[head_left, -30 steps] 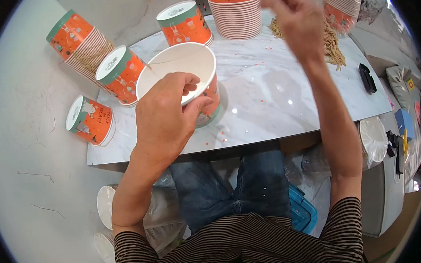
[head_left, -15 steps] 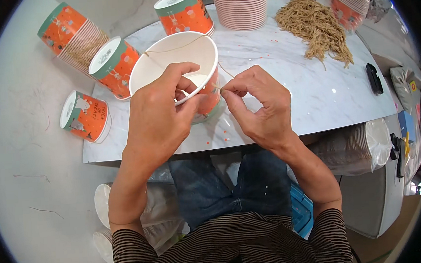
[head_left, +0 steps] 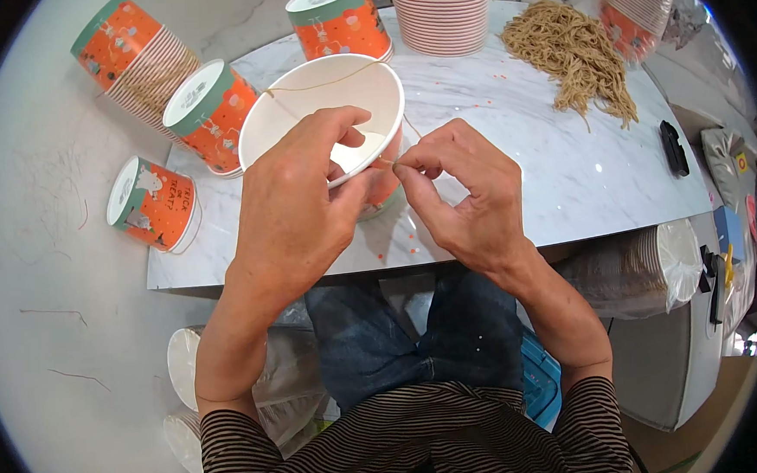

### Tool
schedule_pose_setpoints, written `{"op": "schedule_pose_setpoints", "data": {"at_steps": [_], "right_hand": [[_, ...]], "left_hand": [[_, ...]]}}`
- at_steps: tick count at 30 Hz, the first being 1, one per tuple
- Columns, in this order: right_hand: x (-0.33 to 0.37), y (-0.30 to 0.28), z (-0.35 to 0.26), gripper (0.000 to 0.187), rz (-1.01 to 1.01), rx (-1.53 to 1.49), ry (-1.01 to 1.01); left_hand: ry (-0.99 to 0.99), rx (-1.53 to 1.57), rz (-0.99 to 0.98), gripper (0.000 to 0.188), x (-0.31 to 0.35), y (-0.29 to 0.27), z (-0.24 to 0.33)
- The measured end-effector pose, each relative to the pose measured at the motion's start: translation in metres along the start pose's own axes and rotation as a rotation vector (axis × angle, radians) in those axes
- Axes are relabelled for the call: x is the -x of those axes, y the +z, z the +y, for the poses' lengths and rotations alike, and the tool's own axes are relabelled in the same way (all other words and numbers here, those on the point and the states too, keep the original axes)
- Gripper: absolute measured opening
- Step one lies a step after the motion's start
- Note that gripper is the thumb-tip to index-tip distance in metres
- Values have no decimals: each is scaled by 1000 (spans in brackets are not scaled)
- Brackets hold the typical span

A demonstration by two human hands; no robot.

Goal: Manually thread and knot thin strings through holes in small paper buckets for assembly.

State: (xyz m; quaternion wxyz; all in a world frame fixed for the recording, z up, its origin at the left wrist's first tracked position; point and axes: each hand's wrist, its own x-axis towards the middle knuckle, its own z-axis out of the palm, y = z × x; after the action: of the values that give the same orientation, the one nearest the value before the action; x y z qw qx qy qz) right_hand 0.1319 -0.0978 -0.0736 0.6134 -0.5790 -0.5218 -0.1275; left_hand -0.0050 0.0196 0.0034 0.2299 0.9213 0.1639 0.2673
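Note:
A white-lined paper bucket with an orange outside tilts toward me near the table's front edge. My left hand grips its near rim, thumb outside and fingers reaching inside. A thin tan cord crosses the mouth from the far left rim and runs down past the right side. Close to the bucket's right wall, just below the rim, my right hand pinches the cord's end between thumb and index finger. Whether the tip passes through a hole in the wall is hard to see.
Upside-down orange and green buckets stand at the left, a single bucket nearer me. A bucket stack is at the back. To the right lie a pile of tan cords and a black object. Orange paper bits dot the marble-patterned table.
The bucket has shifted slightly right and its rim tilts a little differently. My right fingertips have come closer to its wall with the cord end. My left hand keeps its hold.

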Motion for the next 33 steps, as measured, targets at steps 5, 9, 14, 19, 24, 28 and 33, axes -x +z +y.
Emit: {"op": "schedule_pose_setpoints", "data": {"at_steps": [5, 9, 14, 19, 24, 28, 33], "right_hand": [[-2, 2, -5, 12, 19, -23, 49], [0, 6, -1, 10, 19, -16, 18], [-1, 8, -3, 11, 20, -27, 24], [-1, 7, -5, 11, 17, 6, 31], [-2, 7, -9, 12, 12, -19, 34], [-3, 6, -10, 12, -9, -9, 28], [-3, 3, -10, 12, -20, 1, 22]], "left_hand": [[33, 5, 19, 51, 0, 1, -3], [50, -3, 23, 51, 0, 1, -3], [52, -6, -9, 51, 1, -3, -2], [-25, 193, -158, 43, 1, -15, 1], [155, 185, -243, 27, -12, -20, -11], [164, 71, -328, 20, -22, -27, -12], [12, -11, -430, 12, -26, -30, -6]]}}
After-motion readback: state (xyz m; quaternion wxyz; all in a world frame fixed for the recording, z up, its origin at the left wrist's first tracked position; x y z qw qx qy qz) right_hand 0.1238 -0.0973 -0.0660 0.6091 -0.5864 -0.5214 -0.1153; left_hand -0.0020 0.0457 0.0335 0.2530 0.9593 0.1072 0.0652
